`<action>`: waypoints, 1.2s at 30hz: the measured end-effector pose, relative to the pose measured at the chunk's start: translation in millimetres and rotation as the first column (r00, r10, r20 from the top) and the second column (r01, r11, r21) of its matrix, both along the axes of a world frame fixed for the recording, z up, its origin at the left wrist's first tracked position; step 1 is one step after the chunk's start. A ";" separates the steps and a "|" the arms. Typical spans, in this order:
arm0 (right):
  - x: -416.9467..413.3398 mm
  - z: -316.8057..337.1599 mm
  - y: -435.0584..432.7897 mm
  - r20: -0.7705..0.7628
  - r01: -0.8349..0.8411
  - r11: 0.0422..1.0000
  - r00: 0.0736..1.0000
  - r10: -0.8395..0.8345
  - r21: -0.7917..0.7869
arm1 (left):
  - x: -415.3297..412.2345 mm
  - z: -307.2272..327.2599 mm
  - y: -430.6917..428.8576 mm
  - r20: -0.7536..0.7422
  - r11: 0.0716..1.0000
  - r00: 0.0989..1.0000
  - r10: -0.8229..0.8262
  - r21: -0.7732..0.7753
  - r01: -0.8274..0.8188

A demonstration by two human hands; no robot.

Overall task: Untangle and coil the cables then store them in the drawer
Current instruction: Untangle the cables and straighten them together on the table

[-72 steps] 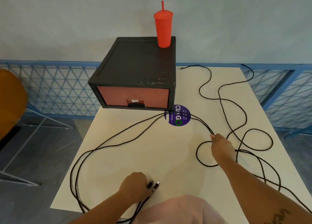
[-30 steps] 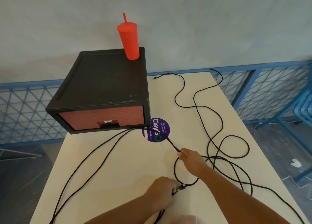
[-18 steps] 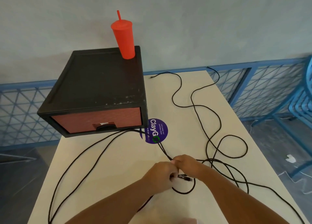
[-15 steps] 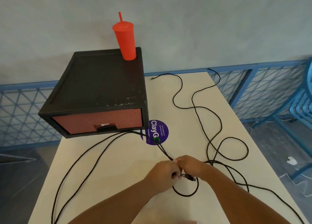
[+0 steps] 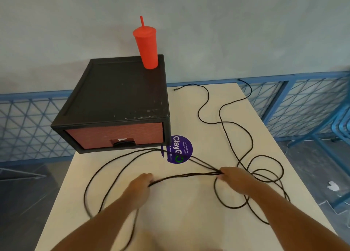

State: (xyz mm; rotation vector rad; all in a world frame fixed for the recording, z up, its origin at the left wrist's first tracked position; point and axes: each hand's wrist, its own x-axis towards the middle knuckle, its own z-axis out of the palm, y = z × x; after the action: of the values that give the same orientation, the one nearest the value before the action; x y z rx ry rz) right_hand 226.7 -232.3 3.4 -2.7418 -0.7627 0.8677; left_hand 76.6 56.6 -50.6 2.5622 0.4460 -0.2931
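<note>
Left hand [image 5: 139, 189] is over the near part of the table [image 5: 189, 228], fingers curled round a bundle of black cables [image 5: 186, 176]. The bundle runs from the left hand straight across to the right hand [image 5: 233, 177], which pinches the same strands at its fingertips. The hands are well apart, with the cables stretched between them. Slack from the left hand drops back toward the person. More slack loops out left over the table and up toward the cabinet front. Tangled loops lie just right of and under the right wrist. From the right hand the strands fan up-left across a round purple sticker [image 5: 177, 149]. Next to it is the drawer [image 5: 113, 135], red-brown front, closed, in a black cabinet [image 5: 121, 91]. A red cup with straw [image 5: 147, 48] stands upright on the cabinet's back right corner. One cable snakes to the far table edge, its plug end [image 5: 175, 89] beside the cabinet. A blue mesh fence [image 5: 303, 103] is behind.
</note>
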 end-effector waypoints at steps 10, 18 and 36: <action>27.6 -13.7 -40.7 0.222 0.073 0.984 0.975 -0.035 -0.163 | -59.0 40.7 140.5 -0.332 0.877 0.908 0.255 0.475 -0.073; 23.3 -13.2 -23.2 0.236 0.038 0.991 0.972 -0.007 -0.128 | -83.5 44.6 167.3 -0.184 0.866 0.892 0.412 0.384 -0.321; 34.4 -22.5 -61.7 0.304 0.271 0.949 0.928 -0.214 -0.160 | -112.0 55.8 138.2 -0.599 0.335 0.567 -0.565 0.462 0.821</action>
State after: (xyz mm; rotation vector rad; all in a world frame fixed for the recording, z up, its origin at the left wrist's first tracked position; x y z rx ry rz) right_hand 261.1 -294.0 -19.1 -3.0968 -0.3741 0.5309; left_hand -35.4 194.9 5.2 3.3539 -0.7150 -1.0927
